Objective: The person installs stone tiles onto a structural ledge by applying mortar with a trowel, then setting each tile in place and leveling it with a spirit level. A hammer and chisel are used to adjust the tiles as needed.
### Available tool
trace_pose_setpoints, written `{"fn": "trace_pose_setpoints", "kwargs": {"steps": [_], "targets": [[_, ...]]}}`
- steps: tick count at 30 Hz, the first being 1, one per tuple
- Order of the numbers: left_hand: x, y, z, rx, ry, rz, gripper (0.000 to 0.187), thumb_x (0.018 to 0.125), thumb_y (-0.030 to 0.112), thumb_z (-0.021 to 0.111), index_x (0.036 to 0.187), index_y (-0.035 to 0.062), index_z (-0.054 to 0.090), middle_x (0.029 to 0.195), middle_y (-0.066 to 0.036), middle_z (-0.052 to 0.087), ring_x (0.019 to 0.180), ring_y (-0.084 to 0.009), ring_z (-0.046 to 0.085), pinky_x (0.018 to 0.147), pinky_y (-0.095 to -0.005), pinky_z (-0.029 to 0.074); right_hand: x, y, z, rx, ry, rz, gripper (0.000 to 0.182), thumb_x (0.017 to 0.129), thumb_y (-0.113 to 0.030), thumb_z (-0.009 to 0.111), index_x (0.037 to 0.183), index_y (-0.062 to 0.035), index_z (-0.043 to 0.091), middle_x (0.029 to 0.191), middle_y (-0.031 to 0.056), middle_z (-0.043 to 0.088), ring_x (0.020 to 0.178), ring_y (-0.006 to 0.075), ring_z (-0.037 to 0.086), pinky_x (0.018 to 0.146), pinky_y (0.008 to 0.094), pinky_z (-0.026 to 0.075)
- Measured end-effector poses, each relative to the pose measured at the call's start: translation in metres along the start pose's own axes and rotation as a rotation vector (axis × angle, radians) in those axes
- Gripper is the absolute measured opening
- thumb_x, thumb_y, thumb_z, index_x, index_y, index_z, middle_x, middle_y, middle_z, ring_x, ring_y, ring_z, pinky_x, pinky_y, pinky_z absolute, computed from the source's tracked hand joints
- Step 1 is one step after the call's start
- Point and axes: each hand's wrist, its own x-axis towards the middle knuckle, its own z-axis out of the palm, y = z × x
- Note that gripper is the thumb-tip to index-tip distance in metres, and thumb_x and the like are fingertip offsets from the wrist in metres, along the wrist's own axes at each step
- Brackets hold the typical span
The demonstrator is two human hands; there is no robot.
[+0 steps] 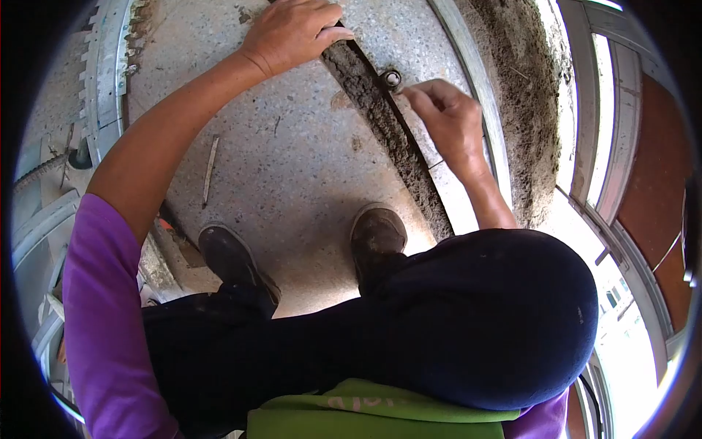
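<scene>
My left hand (296,33) is at the top, its fingers curled and its thumb extended at the upper end of a thin dark strip (408,134). The strip runs diagonally along a band of rough grey mortar (376,110) in the speckled floor. My right hand (450,121) is to the right of the strip, thumb and finger pinched at a small round object (392,78) with a pale centre and dark rim. This object sits at the strip's edge. Pale tile (452,194) lies along the strip's right side.
Two dark shoes (378,238) stand on the speckled floor (292,161). A thin stick (210,172) lies to their upper left. Metal framing (110,80) is at the left. Rough soil (519,110) and pale frames (585,110) lie to the right.
</scene>
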Motion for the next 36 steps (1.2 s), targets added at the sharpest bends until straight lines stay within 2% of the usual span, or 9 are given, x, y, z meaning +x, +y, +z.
{"fn": "trace_pose_setpoints", "kwargs": {"steps": [5, 9, 13, 16, 21, 24, 27, 33, 36], "targets": [[0.001, 0.000, -0.001, 0.001, -0.034, -0.024, 0.033, 0.089, 0.039, 0.075, 0.082, 0.0084, 0.066, 0.083, -0.012, 0.067, 0.087, -0.0339, 0.065, 0.080, -0.0461, 0.052, 0.017, 0.015, 0.010, -0.197, 0.155, -0.397, 0.010, 0.090, -0.006, 0.070, 0.087, 0.0021, 0.067, 0.077, 0.0177, 0.067, 0.072, 0.0336, 0.068, 0.066, 0.0427, 0.057], [-0.001, 0.000, 0.000, 0.029, -0.017, -0.007, 0.033, 0.089, 0.039, 0.075, 0.082, 0.0087, 0.066, 0.083, -0.012, 0.066, 0.088, -0.0334, 0.065, 0.080, -0.0456, 0.052, 0.020, 0.027, 0.020, -0.330, 0.134, -0.534, 0.012, 0.088, -0.001, 0.068, 0.082, 0.0001, 0.058, 0.071, 0.0159, 0.062, 0.070, 0.0341, 0.066, 0.065, 0.0458, 0.057], [-0.002, 0.002, -0.002, -0.021, -0.044, -0.026, 0.032, 0.088, 0.039, 0.076, 0.082, 0.0088, 0.066, 0.082, -0.012, 0.066, 0.086, -0.0330, 0.065, 0.080, -0.0461, 0.052, 0.018, 0.023, 0.019, -0.384, -0.011, -0.505, 0.009, 0.089, -0.001, 0.068, 0.082, -0.0015, 0.063, 0.073, 0.0157, 0.065, 0.070, 0.0310, 0.068, 0.065, 0.0405, 0.059], [0.002, 0.001, -0.001, 0.008, -0.034, -0.023, 0.033, 0.087, 0.039, 0.076, 0.081, 0.0087, 0.066, 0.082, -0.012, 0.066, 0.085, -0.0331, 0.065, 0.079, -0.0467, 0.052, -0.002, 0.006, 0.039, -0.084, -0.113, -0.538, 0.008, 0.091, -0.002, 0.068, 0.083, -0.0017, 0.067, 0.075, 0.0163, 0.069, 0.072, 0.0283, 0.070, 0.068, 0.0379, 0.062], [0.000, 0.002, -0.003, 0.005, -0.019, -0.017, 0.033, 0.087, 0.039, 0.076, 0.080, 0.0085, 0.066, 0.082, -0.012, 0.066, 0.084, -0.0338, 0.065, 0.078, -0.0469, 0.053, 0.015, 0.025, 0.010, -0.086, 0.112, -0.388, 0.012, 0.098, -0.010, 0.067, 0.094, -0.0026, 0.075, 0.084, 0.0141, 0.076, 0.066, 0.0168, 0.073, 0.046, 0.0288, 0.058], [0.000, 0.002, -0.003, -0.003, -0.021, -0.032, 0.032, 0.088, 0.038, 0.075, 0.082, 0.0085, 0.067, 0.083, -0.012, 0.066, 0.086, -0.0338, 0.065, 0.080, -0.0465, 0.052, 0.033, 0.010, -0.009, -0.192, 0.137, -0.399, 0.013, 0.097, -0.010, 0.068, 0.093, 0.0009, 0.073, 0.087, 0.0157, 0.075, 0.074, 0.0268, 0.074, 0.065, 0.0361, 0.061], [0.000, 0.001, -0.001, -0.018, -0.032, -0.019, 0.031, 0.089, 0.039, 0.075, 0.084, 0.0085, 0.068, 0.084, -0.012, 0.067, 0.087, -0.0336, 0.065, 0.082, -0.0464, 0.052, 0.043, 0.012, -0.003, -0.166, 0.063, -0.446, 0.009, 0.096, -0.008, 0.068, 0.095, 0.0008, 0.071, 0.087, 0.0156, 0.073, 0.078, 0.0316, 0.072, 0.072, 0.0396, 0.060], [0.000, 0.002, -0.002, -0.018, -0.074, -0.072, 0.032, 0.089, 0.040, 0.075, 0.086, 0.0087, 0.069, 0.085, -0.012, 0.067, 0.089, -0.0336, 0.065, 0.083, -0.0461, 0.052, 0.052, 0.029, 0.003, -0.306, -0.035, -0.646, 0.011, 0.091, -0.002, 0.068, 0.101, 0.0012, 0.070, 0.087, 0.0142, 0.070, 0.083, 0.0312, 0.071, 0.070, 0.0420, 0.061], [-0.002, 0.000, -0.001, 0.021, -0.067, -0.063, 0.031, 0.089, 0.040, 0.074, 0.088, 0.0090, 0.069, 0.086, -0.012, 0.067, 0.089, -0.0334, 0.065, 0.083, -0.0462, 0.052, 0.060, 0.032, 0.003, -0.422, -0.018, -0.847, 0.013, 0.082, 0.005, 0.067, 0.095, 0.0013, 0.067, 0.087, 0.0140, 0.068, 0.087, 0.0295, 0.069, 0.072, 0.0411, 0.062]]}}
